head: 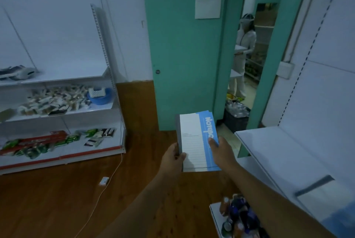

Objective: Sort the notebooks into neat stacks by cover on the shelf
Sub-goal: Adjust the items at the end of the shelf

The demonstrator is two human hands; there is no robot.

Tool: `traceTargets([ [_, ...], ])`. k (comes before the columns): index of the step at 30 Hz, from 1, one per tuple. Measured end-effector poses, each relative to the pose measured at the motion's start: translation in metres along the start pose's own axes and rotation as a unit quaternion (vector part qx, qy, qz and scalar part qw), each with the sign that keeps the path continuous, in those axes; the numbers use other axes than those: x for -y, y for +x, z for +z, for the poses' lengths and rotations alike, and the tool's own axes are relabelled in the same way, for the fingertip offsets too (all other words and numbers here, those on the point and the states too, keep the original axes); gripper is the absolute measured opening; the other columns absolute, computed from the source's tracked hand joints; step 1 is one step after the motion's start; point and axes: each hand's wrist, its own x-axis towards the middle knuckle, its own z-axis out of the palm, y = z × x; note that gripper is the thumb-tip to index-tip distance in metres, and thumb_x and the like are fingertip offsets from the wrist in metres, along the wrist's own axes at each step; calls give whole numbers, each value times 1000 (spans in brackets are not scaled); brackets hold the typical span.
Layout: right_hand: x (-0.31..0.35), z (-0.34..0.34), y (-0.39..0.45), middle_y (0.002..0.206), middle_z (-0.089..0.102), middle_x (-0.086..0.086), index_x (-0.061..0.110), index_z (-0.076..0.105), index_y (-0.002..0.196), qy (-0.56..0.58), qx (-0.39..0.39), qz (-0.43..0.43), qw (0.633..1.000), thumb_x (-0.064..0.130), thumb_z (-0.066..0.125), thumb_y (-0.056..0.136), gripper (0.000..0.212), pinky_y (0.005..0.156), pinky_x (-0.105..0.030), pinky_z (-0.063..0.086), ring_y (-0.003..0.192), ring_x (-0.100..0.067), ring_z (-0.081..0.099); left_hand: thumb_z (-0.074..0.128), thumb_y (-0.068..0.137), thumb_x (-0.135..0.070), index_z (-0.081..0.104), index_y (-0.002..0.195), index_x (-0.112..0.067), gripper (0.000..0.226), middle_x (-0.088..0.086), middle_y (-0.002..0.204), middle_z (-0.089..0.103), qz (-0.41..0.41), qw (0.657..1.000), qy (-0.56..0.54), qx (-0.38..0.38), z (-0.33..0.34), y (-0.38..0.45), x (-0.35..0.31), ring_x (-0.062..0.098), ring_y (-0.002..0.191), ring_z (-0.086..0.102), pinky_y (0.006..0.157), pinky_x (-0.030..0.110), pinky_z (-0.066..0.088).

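Left hand [173, 156] and right hand [221, 148] grip notebooks [196, 141]; right thumb hides title's end.

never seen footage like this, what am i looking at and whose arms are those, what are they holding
There is no machine here. One wide-angle camera sits on a person's head and looks forward and down, so the two arms are the wearer's own. The left hand and right hand together hold a small stack of notebooks, blue and white cover on top, over a wooden floor. To the right is a white shelf; to the left, a shelf unit holding assorted goods. Another person stands in the doorway beyond the green door.
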Motion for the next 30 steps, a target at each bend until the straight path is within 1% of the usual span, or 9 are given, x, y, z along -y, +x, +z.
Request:
traceTargets([
  [4,-12,-25,49,78,53,2,12,47,95,-10,-51,26,998,40,43,98,28,56,-27,38,77,-20,57,55,96,-14,46,128,-23,34,-5,122,59,15,998,-6,58,36,61,-13,12,109,58,87,31,55],
  [9,-40,-72,98,87,58,-4,12,47,96,-10,-145,76,987,43,43,98,31,64,-31,43,79,-21,58,55,95,-10,47,134,-11,40,1,127,60,65,986,23,154,100,144,-33,16,112,58,96,36,50],
  [13,-63,-115,108,91,59,-6,7,51,100,-2,-238,136,962,39,42,99,34,68,-30,42,82,-21,58,54,96,-11,46,136,-13,40,4,120,62,104,963,37,246,161,184,-47,18,106,59,90,34,51],
  [17,-85,-149,93,74,51,0,17,44,78,7,-342,212,915,27,40,99,24,59,-29,34,73,-22,51,56,95,-13,49,134,-18,39,5,107,66,139,926,45,347,219,197,-57,20,91,63,82,40,56],
  [20,-106,-162,63,91,58,-7,14,49,90,20,-396,263,880,25,42,97,15,69,-31,39,81,-23,54,56,95,-11,50,131,-13,37,11,95,65,157,895,57,414,256,186,-55,18,75,60,63,24,50],
  [23,-122,-169,24,106,60,-11,11,52,107,31,-421,318,849,23,44,96,18,77,-34,44,93,-27,57,56,95,-9,51,130,-14,36,10,93,63,152,861,69,480,286,163,-46,12,71,57,55,12,48],
  [25,-135,-171,1,111,61,-11,10,52,118,19,-413,354,839,22,47,95,27,77,-31,42,95,-27,58,57,94,-9,52,129,-13,35,9,98,64,139,847,76,508,303,147,-37,15,75,59,62,22,53],
  [28,-149,-172,-22,108,63,-12,11,51,121,15,-415,390,822,22,51,93,30,72,-28,43,86,-25,59,59,93,-12,52,129,-11,37,12,110,66,130,834,97,528,322,126,-27,26,90,63,81,39,54],
  [30,-154,-173,-29,111,62,-12,12,49,123,16,-422,404,812,18,50,93,31,72,-27,41,89,-27,60,59,92,-11,53,128,-10,37,13,113,65,116,831,109,533,333,115,-21,29,98,63,86,43,54],
])
